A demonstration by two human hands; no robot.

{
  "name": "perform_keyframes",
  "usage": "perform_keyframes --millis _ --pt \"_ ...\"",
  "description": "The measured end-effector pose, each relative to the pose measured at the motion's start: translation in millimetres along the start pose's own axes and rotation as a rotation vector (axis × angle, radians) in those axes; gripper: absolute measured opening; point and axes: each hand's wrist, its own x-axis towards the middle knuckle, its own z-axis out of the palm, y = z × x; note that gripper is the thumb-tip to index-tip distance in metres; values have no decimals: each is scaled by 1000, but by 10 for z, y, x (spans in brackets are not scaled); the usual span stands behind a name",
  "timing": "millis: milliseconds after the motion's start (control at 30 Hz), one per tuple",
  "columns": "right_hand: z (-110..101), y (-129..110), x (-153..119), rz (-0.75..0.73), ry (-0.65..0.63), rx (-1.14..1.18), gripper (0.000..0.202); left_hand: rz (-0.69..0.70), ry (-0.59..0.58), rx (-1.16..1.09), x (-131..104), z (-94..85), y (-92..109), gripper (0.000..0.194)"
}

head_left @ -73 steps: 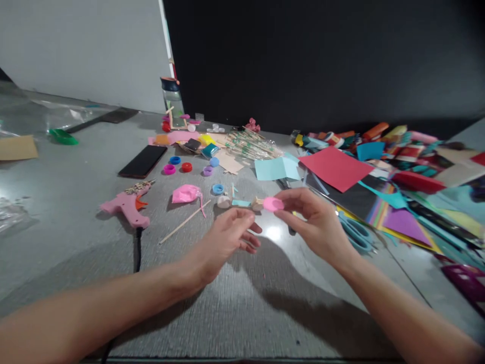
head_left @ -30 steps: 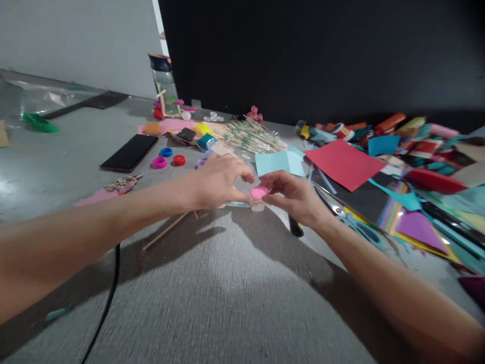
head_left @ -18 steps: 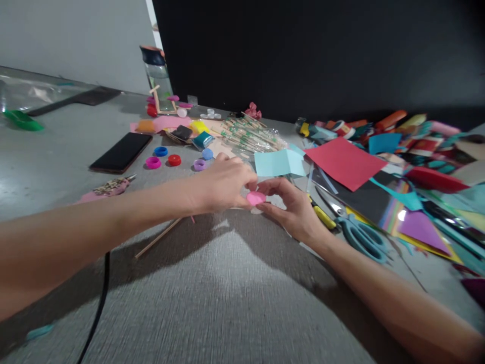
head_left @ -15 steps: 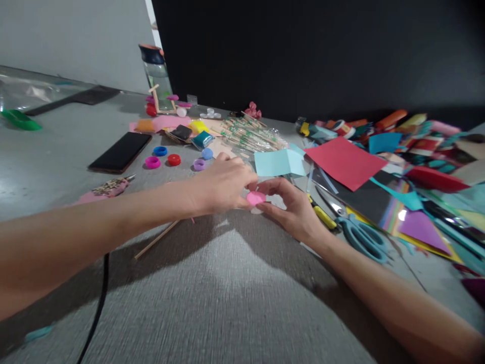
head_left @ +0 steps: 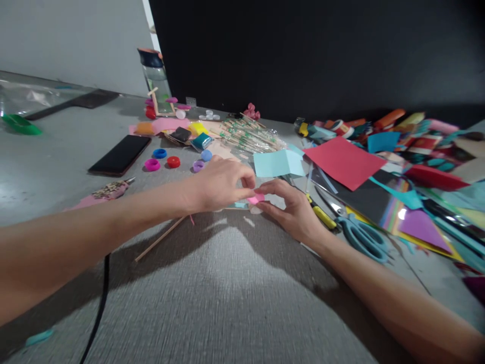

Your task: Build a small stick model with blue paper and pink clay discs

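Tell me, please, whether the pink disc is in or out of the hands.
In: the right hand has the pink disc between finger and thumb.

Mixed craft materials on a grey, finely grained, low-sheen tabletop (head_left: 212, 303).
Centre: small pink disc (head_left: 256, 198), smooth and matt. Left: flat black rectangular phone (head_left: 120, 155), smooth, glass-like face. Far left: tall clear bottle (head_left: 156, 78), transparent walls, dark plastic-looking lid (head_left: 150, 58). Near left: thin pale stick (head_left: 161, 238), bare wood. Right: red four-sided sheet (head_left: 344, 162), matt paper; blue-handled scissors (head_left: 350, 223), smooth plastic-looking grips, shiny metal blades.
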Motion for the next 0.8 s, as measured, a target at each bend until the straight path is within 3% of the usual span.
perform_keyframes --millis 200,533,667,800 --pt "0 12 -9 -38 3 -81 17 0 6 28 13 21 18 13" --pt "-25 -19 -43 -46 43 -111 24 -5 26 26 12 26 -4 15" --pt "-48 -40 -56 -97 72 -168 24 77 122 65 -45 42 12 14" --pt "-64 -42 -74 -181 77 -237 25 267 152 254 -151 108 61 23"
